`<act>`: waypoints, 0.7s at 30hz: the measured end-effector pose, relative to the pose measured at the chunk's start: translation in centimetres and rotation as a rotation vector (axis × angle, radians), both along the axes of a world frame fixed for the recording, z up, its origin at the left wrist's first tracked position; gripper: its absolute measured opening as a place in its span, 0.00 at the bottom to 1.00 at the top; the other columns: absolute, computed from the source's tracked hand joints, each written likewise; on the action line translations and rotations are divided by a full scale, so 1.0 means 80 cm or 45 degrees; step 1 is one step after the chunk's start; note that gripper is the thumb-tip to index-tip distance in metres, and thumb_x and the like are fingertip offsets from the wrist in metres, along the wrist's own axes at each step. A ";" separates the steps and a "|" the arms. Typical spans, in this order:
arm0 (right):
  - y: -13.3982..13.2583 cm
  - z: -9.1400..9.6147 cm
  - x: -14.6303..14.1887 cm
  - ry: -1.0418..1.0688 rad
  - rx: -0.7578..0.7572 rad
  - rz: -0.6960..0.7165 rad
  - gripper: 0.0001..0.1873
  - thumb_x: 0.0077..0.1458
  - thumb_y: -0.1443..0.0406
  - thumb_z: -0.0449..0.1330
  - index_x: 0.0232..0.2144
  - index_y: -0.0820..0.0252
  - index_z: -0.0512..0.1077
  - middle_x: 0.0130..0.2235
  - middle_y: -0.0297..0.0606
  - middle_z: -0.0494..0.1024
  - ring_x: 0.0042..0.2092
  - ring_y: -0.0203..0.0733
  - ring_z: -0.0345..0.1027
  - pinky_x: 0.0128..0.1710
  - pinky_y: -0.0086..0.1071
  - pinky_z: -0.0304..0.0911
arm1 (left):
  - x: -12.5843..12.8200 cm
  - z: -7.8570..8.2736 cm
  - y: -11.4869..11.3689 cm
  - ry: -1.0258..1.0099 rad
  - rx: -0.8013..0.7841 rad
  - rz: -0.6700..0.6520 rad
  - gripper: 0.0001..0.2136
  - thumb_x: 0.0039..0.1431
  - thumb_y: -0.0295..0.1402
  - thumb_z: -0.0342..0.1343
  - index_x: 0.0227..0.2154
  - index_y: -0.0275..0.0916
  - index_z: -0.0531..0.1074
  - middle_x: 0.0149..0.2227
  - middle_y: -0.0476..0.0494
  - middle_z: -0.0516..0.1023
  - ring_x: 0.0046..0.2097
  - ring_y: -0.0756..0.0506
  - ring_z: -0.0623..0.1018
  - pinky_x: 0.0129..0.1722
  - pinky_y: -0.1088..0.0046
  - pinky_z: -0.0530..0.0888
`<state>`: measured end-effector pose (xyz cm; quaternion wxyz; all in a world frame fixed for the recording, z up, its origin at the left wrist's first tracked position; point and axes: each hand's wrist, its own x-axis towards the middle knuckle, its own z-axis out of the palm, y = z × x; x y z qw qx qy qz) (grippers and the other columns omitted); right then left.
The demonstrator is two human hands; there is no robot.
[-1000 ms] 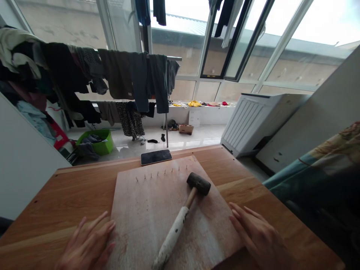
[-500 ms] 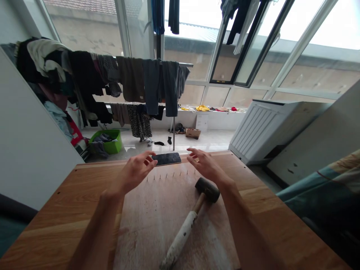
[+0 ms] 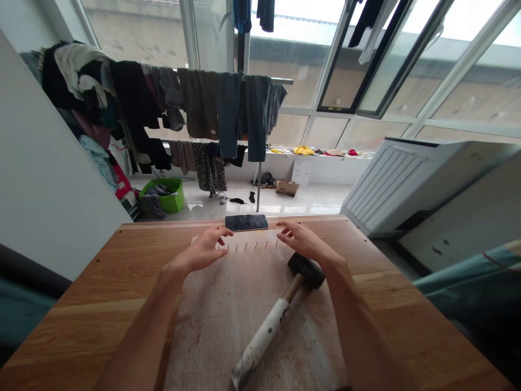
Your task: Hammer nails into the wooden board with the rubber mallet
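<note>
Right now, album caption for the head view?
Left hand and right hand flank upright nails, a rubber mallet lying on the board.

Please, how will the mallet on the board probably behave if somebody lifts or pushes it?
The mallet will probably feel head-heavy, since its black head is bulkier than its slim handle. It should stay stiff: the handle looks straight and solid. If pushed, it may swing or roll, because the rounded head rests on a flat board.

Nail row [image 3: 246, 246] partly hidden behind left hand [image 3: 207, 247]
</note>
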<state>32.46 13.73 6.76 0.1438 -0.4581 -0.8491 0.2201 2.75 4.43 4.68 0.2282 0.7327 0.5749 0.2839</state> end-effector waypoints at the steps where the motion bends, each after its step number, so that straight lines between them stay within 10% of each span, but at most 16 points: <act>1: 0.000 -0.001 0.000 0.003 -0.001 0.000 0.20 0.66 0.62 0.57 0.57 0.62 0.73 0.45 0.47 0.84 0.47 0.48 0.78 0.49 0.38 0.69 | 0.000 -0.002 0.001 -0.022 -0.020 -0.012 0.16 0.54 0.31 0.56 0.47 0.38 0.74 0.48 0.39 0.77 0.41 0.45 0.80 0.42 0.68 0.78; 12: 0.000 0.005 -0.006 0.027 0.038 -0.001 0.21 0.67 0.59 0.56 0.57 0.62 0.72 0.40 0.44 0.84 0.41 0.45 0.79 0.43 0.33 0.69 | 0.000 0.010 0.000 -0.026 0.013 0.071 0.14 0.56 0.34 0.59 0.45 0.38 0.75 0.40 0.43 0.80 0.34 0.47 0.79 0.36 0.70 0.77; 18: -0.006 0.001 -0.019 -0.100 0.081 0.043 0.07 0.57 0.71 0.62 0.34 0.56 0.81 0.34 0.38 0.84 0.39 0.45 0.77 0.42 0.33 0.67 | 0.017 -0.003 0.005 0.037 0.003 -0.002 0.11 0.59 0.28 0.55 0.43 0.38 0.77 0.37 0.45 0.82 0.36 0.46 0.80 0.37 0.72 0.75; 21: -0.011 0.005 -0.024 -0.109 0.134 0.041 0.11 0.59 0.71 0.59 0.37 0.57 0.81 0.38 0.40 0.84 0.41 0.45 0.76 0.44 0.34 0.66 | 0.022 -0.002 0.005 0.064 0.043 0.008 0.13 0.59 0.24 0.53 0.44 0.38 0.77 0.34 0.46 0.83 0.37 0.45 0.82 0.40 0.72 0.74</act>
